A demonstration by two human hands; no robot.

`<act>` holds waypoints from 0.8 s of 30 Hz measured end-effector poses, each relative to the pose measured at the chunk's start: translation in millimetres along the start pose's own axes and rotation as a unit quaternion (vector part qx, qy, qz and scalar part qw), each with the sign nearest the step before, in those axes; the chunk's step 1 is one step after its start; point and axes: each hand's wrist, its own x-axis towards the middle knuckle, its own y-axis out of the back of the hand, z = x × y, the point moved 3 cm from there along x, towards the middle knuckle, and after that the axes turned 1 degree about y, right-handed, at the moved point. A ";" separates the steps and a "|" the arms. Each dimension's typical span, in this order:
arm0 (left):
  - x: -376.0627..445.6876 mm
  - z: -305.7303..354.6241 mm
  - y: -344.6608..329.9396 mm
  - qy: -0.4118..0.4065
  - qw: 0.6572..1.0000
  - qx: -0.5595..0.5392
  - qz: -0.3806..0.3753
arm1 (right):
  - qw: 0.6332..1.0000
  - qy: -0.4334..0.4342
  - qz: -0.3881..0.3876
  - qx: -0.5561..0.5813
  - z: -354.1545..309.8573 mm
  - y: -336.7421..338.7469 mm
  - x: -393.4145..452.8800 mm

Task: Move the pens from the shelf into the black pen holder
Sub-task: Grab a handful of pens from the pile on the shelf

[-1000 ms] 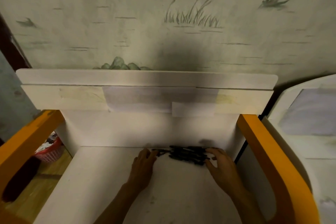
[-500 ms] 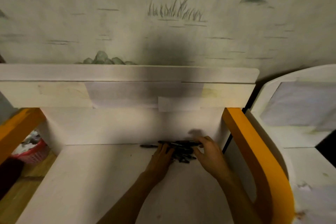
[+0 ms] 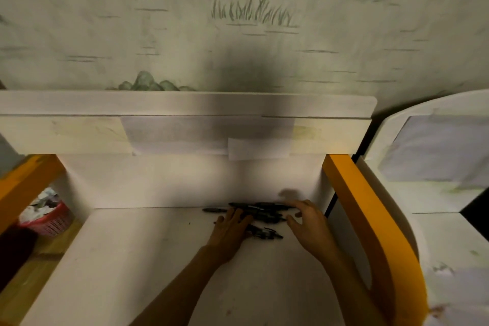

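Several black pens (image 3: 264,213) lie in a loose pile on the white shelf board (image 3: 148,259), close to its back wall. One pen (image 3: 213,210) lies apart at the pile's left end. My left hand (image 3: 231,229) rests flat on the left part of the pile, fingers spread over the pens. My right hand (image 3: 308,222) cups the pile's right end, fingers curved and touching the pens. No pen is lifted. No black pen holder is in view.
An orange side panel (image 3: 370,219) bounds the shelf on the right, another orange panel (image 3: 23,182) on the left. A white top board (image 3: 185,119) overhangs the back. A red basket (image 3: 49,219) sits on the floor at left. A second white unit (image 3: 436,167) stands at right.
Both hands have drawn closer together, pushing the spread pens into a tighter pile. The camera has shifted a little, so the shelf sits further left in view.
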 end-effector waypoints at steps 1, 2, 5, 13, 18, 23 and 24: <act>0.3 -0.9 0.5 0.013 1.000 -0.005 -0.004 | 1.000 0.001 -0.001 -0.004 0.3 0.7 0.2; 0.2 -1.8 0.6 0.025 1.000 -0.010 -0.009 | 1.000 0.004 -0.001 -0.007 -0.2 1.5 0.5; 0.2 -5.0 -2.3 0.048 0.999 -0.014 -0.013 | 1.000 0.010 0.003 -0.010 -1.7 5.3 3.4; 2.5 -4.0 10.1 -0.016 1.000 0.011 0.001 | 1.000 0.016 0.006 -0.018 -5.3 9.4 9.7; 3.0 -2.5 8.4 -0.053 0.997 0.044 0.023 | 1.000 0.017 0.006 -0.021 -4.5 10.4 8.1; 8.3 -5.2 7.7 -0.051 0.995 0.081 -0.018 | 1.000 0.012 0.006 -0.028 0.1 13.3 9.9; 9.3 -4.1 8.9 -0.057 0.994 0.085 -0.023 | 1.000 0.014 0.006 -0.028 -0.1 13.4 10.0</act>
